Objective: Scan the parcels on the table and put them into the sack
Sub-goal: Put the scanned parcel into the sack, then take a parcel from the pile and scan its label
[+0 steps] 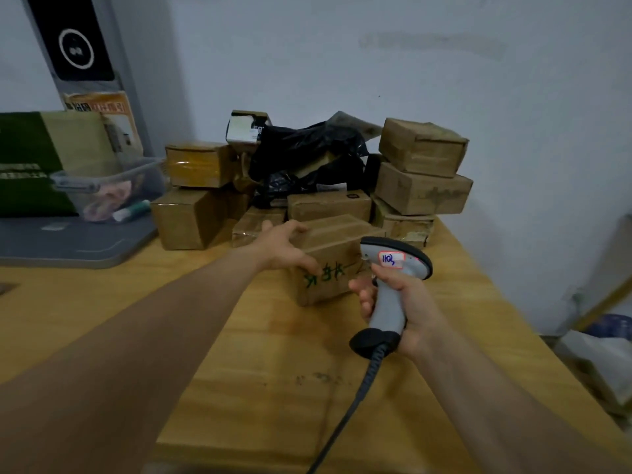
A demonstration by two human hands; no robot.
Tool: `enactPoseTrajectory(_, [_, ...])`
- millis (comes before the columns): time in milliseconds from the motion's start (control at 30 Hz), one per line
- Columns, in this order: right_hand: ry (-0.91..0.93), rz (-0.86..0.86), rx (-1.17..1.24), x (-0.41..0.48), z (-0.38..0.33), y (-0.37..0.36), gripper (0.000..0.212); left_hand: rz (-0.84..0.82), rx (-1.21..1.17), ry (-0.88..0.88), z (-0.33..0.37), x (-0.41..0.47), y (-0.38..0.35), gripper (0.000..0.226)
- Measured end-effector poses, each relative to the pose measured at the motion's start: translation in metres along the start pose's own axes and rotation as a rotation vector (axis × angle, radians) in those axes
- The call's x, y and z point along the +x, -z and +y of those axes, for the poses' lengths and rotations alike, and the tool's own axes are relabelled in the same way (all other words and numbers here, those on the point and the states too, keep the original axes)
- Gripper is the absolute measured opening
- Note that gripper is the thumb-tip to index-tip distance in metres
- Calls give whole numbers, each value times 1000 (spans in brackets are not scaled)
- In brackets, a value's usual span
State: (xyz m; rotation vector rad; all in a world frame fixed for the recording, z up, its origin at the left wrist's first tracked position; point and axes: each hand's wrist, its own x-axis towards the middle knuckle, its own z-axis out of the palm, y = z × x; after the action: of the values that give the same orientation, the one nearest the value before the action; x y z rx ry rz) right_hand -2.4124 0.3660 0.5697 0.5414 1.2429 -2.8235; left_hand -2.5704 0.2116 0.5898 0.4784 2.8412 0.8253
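Both forearms stretch out over the table. One box, green marker on its near face, sits near the table's middle, just in front of the pile of boxes stacked against the wall. The left hand clasps the box's left top corner, fingers curled over the top and thumb pressed on the written face. The right hand is wrapped round the handle of the scanner. The scanner's head hangs at the box's right end; whether they touch I cannot tell. Bare wood lies open between the box and the near edge, crossed only by the cable, which runs off the bottom. The table's right edge falls away close to the right hand. A black bag hides the pile's centre. At left, a clear bin on a grey tray is blurred, and its contents are unclear.
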Motion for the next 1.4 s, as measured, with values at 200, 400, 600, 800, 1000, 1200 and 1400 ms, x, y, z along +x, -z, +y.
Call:
enactPoseTrajectory(200, [-14, -43, 113, -41, 18, -1, 13, -190, -440, 127, -25, -79, 42, 84])
enactPoseTrajectory(400, [-85, -113, 81, -89, 51, -19, 16, -21, -410, 304, -56, -143, 63, 86])
enactPoseTrajectory(600, [-126, -117, 7, -119, 74, -27, 17, 25, -93, 166, -25, -159, 57, 83])
enactPoseTrajectory(800, [-135, -112, -211, -138, 83, -24, 28, 95, -233, 202, -36, -169, 60, 71])
enactPoseTrajectory(1000, [33, -133, -615, -150, 99, -45, 20, 293, -542, 186, -62, -195, 115, 65])
enactPoseTrajectory(1200, [260, -256, -875, -167, 121, -96, 21, 267, -406, 207, -71, -244, 189, 86])
enactPoseTrajectory(1400, [451, -352, -1063, -180, 148, -126, 20, 317, -187, 249, -95, -281, 229, 55])
